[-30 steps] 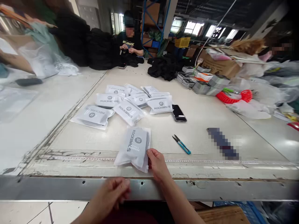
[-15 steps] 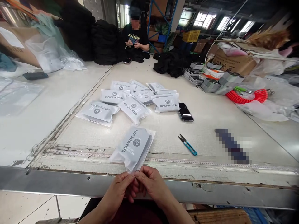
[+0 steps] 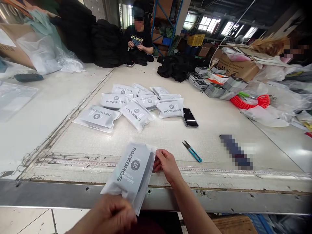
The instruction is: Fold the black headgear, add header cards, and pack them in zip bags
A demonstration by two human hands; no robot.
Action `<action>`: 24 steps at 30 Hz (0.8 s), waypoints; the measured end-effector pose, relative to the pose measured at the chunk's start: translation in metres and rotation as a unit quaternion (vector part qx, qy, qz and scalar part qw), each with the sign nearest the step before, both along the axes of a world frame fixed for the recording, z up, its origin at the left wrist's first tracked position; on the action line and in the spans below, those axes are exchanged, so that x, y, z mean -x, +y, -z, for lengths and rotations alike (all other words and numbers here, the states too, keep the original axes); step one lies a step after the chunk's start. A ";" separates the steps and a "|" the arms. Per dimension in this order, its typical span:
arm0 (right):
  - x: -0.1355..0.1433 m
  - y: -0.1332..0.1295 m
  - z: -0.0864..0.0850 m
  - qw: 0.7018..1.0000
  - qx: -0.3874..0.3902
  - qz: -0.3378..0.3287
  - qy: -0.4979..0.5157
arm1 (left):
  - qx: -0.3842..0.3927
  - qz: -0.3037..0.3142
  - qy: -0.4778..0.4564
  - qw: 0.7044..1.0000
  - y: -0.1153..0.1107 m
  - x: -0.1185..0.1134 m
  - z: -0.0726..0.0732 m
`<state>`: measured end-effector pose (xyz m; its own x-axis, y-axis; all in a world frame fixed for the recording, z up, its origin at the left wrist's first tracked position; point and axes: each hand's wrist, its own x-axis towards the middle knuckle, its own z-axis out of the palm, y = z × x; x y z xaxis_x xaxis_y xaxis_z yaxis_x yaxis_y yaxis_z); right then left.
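Observation:
A translucent ROCKBROS pouch [image 3: 134, 167] with a grey card inside lies tilted at the table's front edge, its lower end past the metal rim. My right hand [image 3: 165, 164] pinches the pouch's upper right corner. Blurred by motion, my left hand [image 3: 114, 213] is at the pouch's bottom end; whether its curled fingers hold the film cannot be made out. Several similar packed pouches [image 3: 114, 101] lie grouped farther back on the white table.
Blue-handled snips [image 3: 192, 151] and a black phone [image 3: 190, 117] lie right of the pouches. Farther right are a pixelated dark strip [image 3: 236, 151], a red coil [image 3: 250, 102] and stacked cards [image 3: 214, 90]. A person [image 3: 138, 39] sits across the table near black fabric [image 3: 174, 66].
The pouch has shifted down toward me. My right hand has moved up from its bottom end to its upper right corner, and my left hand has moved down and left.

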<state>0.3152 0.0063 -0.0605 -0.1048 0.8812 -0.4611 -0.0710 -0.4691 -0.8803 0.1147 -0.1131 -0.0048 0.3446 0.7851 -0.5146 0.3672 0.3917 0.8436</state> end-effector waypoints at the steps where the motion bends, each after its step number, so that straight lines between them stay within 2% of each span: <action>1: 0.000 -0.002 0.000 1.000 -0.002 0.003 0.002 | -0.064 -0.034 0.040 0.997 0.011 0.003 -0.004; 3: -0.001 -0.007 0.000 1.000 -0.013 0.015 0.000 | -0.177 -0.103 0.133 0.970 0.033 0.009 -0.003; 5: -0.001 -0.013 0.000 0.999 -0.027 0.029 -0.011 | -0.226 -0.118 0.203 0.945 0.052 0.012 0.010; 9: -0.001 -0.032 -0.003 0.999 -0.021 0.000 -0.026 | -0.219 -0.085 0.243 0.941 0.066 0.012 0.038; 12: 0.002 -0.044 -0.008 0.999 -0.001 -0.038 -0.030 | -0.211 -0.095 0.239 0.943 0.067 0.013 0.044; 16: 0.013 -0.047 -0.009 0.997 0.029 -0.075 -0.019 | -0.170 -0.136 0.204 0.954 0.066 0.013 0.043; 19: 0.022 -0.046 -0.009 0.995 0.019 -0.098 -0.004 | -0.140 -0.197 0.130 0.962 0.062 0.007 0.044; 22: 0.027 -0.048 -0.019 0.993 -0.077 -0.094 0.001 | -0.064 -0.252 0.034 0.965 0.053 -0.001 0.043; 24: 0.029 -0.051 -0.028 0.981 -0.170 -0.087 -0.032 | -0.001 -0.308 -0.041 0.951 0.048 -0.005 0.040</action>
